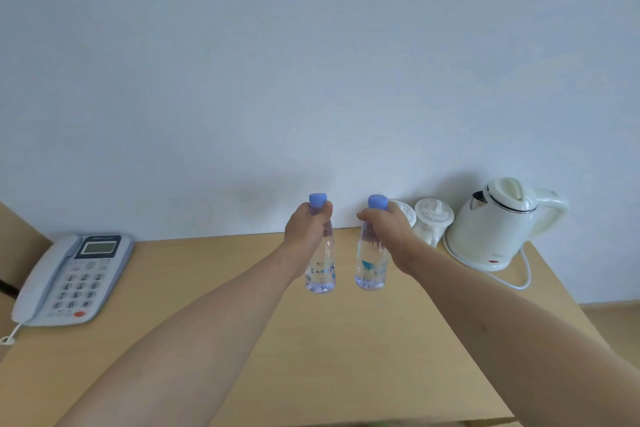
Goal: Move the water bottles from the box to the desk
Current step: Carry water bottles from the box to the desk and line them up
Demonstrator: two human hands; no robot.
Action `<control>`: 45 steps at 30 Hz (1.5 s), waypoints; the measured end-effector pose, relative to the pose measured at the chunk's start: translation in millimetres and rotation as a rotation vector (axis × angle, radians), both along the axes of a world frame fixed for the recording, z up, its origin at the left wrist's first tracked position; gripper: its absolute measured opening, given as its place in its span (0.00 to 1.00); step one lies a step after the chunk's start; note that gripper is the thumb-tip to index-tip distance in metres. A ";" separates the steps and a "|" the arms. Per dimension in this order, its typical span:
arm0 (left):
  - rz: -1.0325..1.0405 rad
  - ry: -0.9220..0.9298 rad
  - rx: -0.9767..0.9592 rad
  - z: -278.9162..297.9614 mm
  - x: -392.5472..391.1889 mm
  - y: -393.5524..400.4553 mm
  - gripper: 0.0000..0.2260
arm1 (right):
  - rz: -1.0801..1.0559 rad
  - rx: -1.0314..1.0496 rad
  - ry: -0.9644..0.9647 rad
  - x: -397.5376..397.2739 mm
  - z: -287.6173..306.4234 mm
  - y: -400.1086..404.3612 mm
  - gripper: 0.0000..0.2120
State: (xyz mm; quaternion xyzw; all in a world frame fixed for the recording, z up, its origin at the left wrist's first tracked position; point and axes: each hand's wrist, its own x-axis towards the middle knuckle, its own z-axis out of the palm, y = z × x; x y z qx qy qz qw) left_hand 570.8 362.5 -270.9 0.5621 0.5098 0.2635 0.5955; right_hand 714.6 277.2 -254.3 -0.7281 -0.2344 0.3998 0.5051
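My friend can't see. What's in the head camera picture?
Each hand, left hand and right hand, grips an upright water bottle, left bottle and right bottle, over a wooden desk. A phone sits left, a white kettle right.

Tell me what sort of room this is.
Probably a hotel room: a wooden desk against a plain wall carries a corded phone, a white electric kettle and two covered cups.

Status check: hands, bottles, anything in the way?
Left hand grips left bottle, right hand grips right bottle. Both upright at the desk. Kettle off right, clear.
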 end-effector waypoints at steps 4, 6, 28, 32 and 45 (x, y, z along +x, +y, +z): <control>-0.039 0.071 0.034 -12.2 8.4 19.6 0.10 | 0.033 -0.050 -0.107 14.1 -13.4 23.6 0.20; -0.054 0.112 0.032 -16.0 12.4 27.0 0.10 | 0.096 -0.076 -0.217 21.4 -19.1 34.0 0.19; 0.105 0.210 0.126 -46.7 67.3 56.7 0.18 | 0.306 -0.257 -0.652 67.5 -39.6 95.1 0.15; 0.123 0.203 0.147 -49.5 70.2 59.4 0.17 | 0.316 -0.253 -0.683 71.1 -38.6 96.5 0.11; 0.185 0.180 0.134 -55.3 87.8 62.5 0.17 | 0.239 -0.171 -0.693 86.3 -50.0 96.3 0.13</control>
